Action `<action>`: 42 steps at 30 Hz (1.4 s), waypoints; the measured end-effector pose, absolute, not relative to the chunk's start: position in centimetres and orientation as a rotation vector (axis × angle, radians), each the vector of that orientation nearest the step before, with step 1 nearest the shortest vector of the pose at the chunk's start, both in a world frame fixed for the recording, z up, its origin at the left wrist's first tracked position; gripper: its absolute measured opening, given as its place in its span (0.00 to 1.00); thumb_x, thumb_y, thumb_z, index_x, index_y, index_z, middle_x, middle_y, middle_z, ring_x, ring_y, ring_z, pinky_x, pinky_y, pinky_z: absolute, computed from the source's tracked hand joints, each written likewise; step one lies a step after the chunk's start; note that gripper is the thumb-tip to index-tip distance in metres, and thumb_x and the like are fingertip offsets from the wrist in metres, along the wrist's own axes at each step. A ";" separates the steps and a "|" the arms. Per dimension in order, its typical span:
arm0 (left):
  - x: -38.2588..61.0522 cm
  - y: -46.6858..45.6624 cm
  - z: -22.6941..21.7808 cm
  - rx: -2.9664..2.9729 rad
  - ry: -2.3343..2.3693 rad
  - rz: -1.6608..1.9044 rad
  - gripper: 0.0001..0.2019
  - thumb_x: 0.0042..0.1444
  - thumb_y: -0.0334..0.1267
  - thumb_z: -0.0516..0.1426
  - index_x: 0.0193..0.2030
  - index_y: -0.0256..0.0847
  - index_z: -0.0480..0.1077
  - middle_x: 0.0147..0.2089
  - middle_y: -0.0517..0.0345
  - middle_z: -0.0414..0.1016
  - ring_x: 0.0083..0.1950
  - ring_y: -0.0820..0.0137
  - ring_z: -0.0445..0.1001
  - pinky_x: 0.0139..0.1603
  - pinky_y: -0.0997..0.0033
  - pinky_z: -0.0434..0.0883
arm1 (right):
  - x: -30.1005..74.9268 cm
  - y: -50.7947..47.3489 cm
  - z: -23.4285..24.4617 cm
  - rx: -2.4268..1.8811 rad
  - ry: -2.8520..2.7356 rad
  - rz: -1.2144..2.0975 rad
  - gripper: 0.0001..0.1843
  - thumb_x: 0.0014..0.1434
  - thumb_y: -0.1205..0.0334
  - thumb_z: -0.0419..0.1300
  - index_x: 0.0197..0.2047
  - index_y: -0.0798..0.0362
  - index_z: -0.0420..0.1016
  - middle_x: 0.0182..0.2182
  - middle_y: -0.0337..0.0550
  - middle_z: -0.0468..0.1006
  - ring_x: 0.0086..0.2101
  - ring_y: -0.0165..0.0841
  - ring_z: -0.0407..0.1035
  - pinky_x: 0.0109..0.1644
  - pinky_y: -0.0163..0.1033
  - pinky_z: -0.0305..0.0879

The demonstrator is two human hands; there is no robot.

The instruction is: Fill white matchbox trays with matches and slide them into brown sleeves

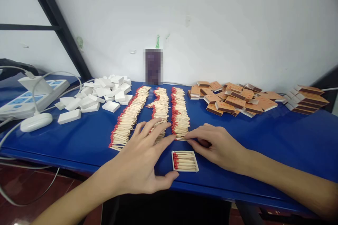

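Note:
Three long rows of red-tipped matches (158, 109) lie on a blue table (277, 137). My left hand (144, 160) rests flat with fingers spread, its fingertips on the near end of the middle row and its thumb beside a small white tray (185, 161) filled with matches. My right hand (218, 146) lies palm down, its fingertips pressed together at the near end of the right-hand row (180, 114). Whether it holds matches is hidden.
A heap of empty white trays (97, 96) sits at the back left. Orange matchbox sleeves (235, 100) are piled at the back right, with a stack (307, 99) further right. A power strip (29, 96), cables and a white device (36, 122) lie at the left.

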State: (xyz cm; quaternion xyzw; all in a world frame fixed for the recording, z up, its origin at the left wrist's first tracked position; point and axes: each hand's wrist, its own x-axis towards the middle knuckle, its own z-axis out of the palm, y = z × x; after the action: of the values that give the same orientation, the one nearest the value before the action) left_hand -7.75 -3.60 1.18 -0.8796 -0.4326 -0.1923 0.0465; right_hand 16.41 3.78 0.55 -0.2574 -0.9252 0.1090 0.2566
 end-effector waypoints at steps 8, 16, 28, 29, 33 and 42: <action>-7.9 -3.6 1.2 -2.692 -1.347 -0.546 0.32 0.54 0.53 0.61 0.62 0.37 0.69 0.67 0.42 0.65 0.68 0.44 0.58 0.66 0.38 0.59 | 16.5 3.9 0.5 -0.736 -2.514 0.334 0.08 0.63 0.69 0.60 0.40 0.55 0.81 0.20 0.35 0.69 0.23 0.29 0.64 0.30 0.34 0.60; -7.8 -3.7 1.4 -2.655 -1.219 -0.793 0.33 0.48 0.50 0.65 0.59 0.38 0.71 0.61 0.45 0.71 0.64 0.47 0.62 0.65 0.43 0.61 | 16.6 3.9 0.4 -0.755 -2.509 0.326 0.07 0.63 0.67 0.59 0.39 0.54 0.80 0.21 0.35 0.70 0.24 0.29 0.66 0.30 0.34 0.61; -7.8 -3.9 1.3 -2.645 -1.125 -1.092 0.30 0.40 0.47 0.71 0.50 0.38 0.75 0.48 0.52 0.81 0.43 0.59 0.71 0.45 0.53 0.71 | 16.5 3.9 0.6 -0.765 -2.497 0.335 0.06 0.62 0.66 0.60 0.39 0.53 0.79 0.21 0.35 0.69 0.23 0.29 0.65 0.30 0.35 0.60; -7.8 -4.0 1.3 -2.647 -1.127 -1.106 0.29 0.40 0.47 0.71 0.50 0.38 0.75 0.48 0.51 0.81 0.42 0.59 0.71 0.44 0.53 0.71 | 16.5 3.9 0.5 -0.760 -2.497 0.335 0.06 0.63 0.66 0.60 0.39 0.53 0.79 0.21 0.35 0.69 0.23 0.29 0.65 0.30 0.35 0.60; -7.8 -4.4 1.4 -2.692 -1.146 -1.162 0.33 0.36 0.46 0.69 0.52 0.36 0.74 0.46 0.50 0.80 0.40 0.60 0.73 0.45 0.53 0.70 | 16.5 3.9 0.6 -0.747 -2.506 0.329 0.07 0.63 0.66 0.59 0.38 0.53 0.80 0.21 0.35 0.69 0.23 0.29 0.65 0.31 0.35 0.61; -7.8 -4.2 1.3 -2.726 -1.208 -1.046 0.22 0.49 0.43 0.63 0.50 0.35 0.74 0.42 0.49 0.75 0.39 0.62 0.73 0.45 0.55 0.68 | 16.5 3.8 0.6 -0.680 -2.499 0.338 0.08 0.64 0.66 0.59 0.39 0.52 0.80 0.20 0.35 0.70 0.22 0.29 0.65 0.30 0.35 0.61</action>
State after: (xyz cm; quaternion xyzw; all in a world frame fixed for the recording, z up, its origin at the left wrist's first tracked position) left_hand -7.75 -4.23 1.35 -0.8628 -0.3821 -0.3310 -0.0092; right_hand 16.52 3.83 0.56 -0.2512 -0.9234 0.1248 0.2619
